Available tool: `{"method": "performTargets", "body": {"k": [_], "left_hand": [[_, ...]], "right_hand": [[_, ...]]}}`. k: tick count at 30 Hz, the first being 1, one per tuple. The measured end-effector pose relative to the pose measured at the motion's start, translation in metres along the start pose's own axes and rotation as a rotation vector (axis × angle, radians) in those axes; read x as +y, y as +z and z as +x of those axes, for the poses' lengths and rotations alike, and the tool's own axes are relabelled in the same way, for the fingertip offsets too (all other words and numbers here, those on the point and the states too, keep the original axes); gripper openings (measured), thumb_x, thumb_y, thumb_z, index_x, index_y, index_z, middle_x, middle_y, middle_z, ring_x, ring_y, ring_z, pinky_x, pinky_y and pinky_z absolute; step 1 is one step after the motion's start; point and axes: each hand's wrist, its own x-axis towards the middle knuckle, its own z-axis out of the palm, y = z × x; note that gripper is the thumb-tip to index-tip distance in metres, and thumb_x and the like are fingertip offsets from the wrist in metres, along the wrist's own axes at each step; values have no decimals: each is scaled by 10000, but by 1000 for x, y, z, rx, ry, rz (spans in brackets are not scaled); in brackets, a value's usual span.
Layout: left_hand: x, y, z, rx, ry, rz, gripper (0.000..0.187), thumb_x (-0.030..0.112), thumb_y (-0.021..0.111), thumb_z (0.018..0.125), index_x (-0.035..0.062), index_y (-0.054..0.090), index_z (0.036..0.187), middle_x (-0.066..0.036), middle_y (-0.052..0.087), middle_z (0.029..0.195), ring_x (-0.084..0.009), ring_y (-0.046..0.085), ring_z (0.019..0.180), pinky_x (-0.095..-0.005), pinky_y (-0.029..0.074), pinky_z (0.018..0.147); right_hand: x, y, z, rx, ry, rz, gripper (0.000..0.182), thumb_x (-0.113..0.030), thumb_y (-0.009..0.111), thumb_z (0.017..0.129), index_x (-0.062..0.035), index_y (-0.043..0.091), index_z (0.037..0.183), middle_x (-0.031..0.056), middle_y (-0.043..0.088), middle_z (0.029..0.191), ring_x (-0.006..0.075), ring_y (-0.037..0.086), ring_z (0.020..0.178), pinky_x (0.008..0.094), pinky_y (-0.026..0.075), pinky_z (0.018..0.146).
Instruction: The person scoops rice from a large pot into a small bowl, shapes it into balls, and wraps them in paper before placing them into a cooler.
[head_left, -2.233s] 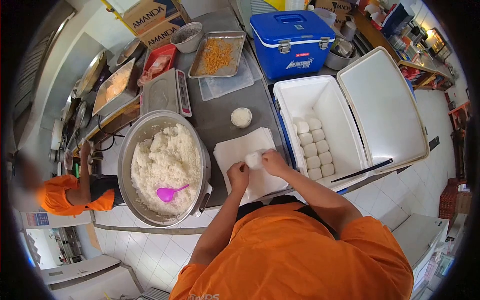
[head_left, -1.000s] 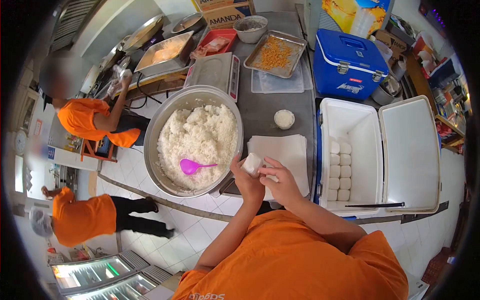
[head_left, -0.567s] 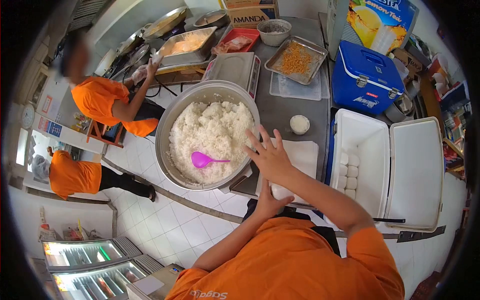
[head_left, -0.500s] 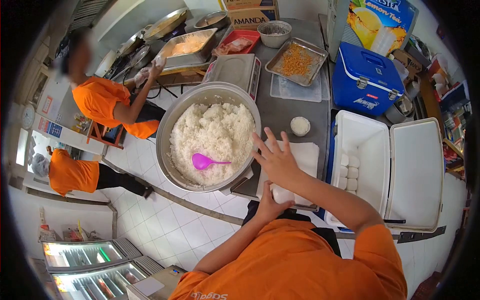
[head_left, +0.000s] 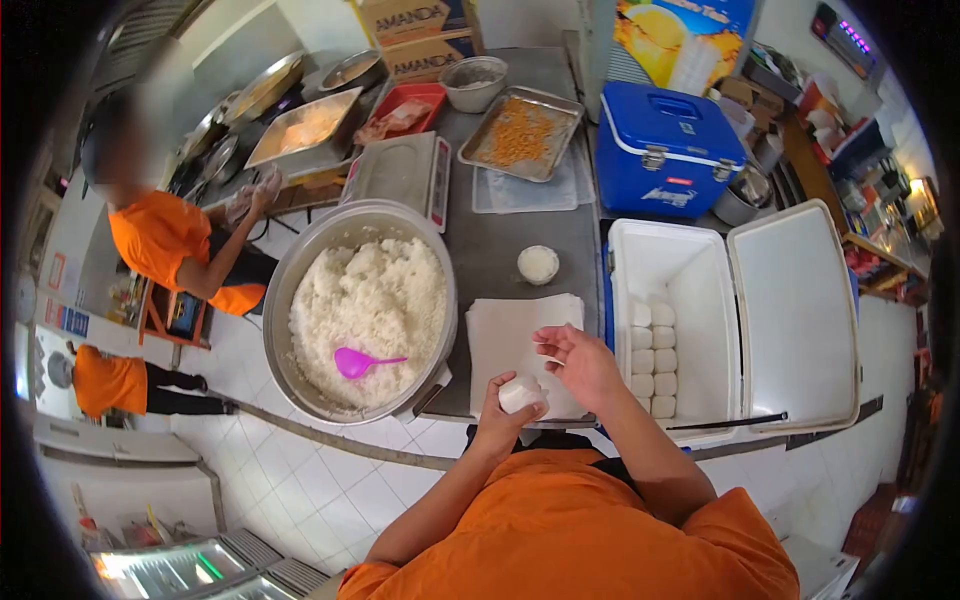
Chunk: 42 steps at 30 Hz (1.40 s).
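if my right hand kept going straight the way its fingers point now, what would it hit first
Probably the stack of white paper sheets. The right hand hovers over them, fingers pointing left toward the rice pot; its height above the sheets is unclear.

The right hand [head_left: 585,362], which half a second ago is spread flat out over the rim of the rice pot, is now drawn back above the paper sheets [head_left: 505,335] at the counter's near edge, fingers loosely curled. The left hand [head_left: 508,408], earlier tucked under that arm, now shows in the open, its grip cupping the white rice ball [head_left: 521,393] just beside the right.
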Motion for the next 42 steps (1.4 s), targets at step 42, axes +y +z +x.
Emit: {"method": "performTargets", "body": {"k": [42], "left_hand": [[7,54,215,354,611,1269,1267,181,1009,602,-2,211,1570,-209,592,1273,-353,605,1171,-461,469,1070]], "right_hand": [[17,-455,235,664,40,-1201,373,-369,754,903,-37,716,1069,183,712,1220,405,674,1080,501,530,949]]}}
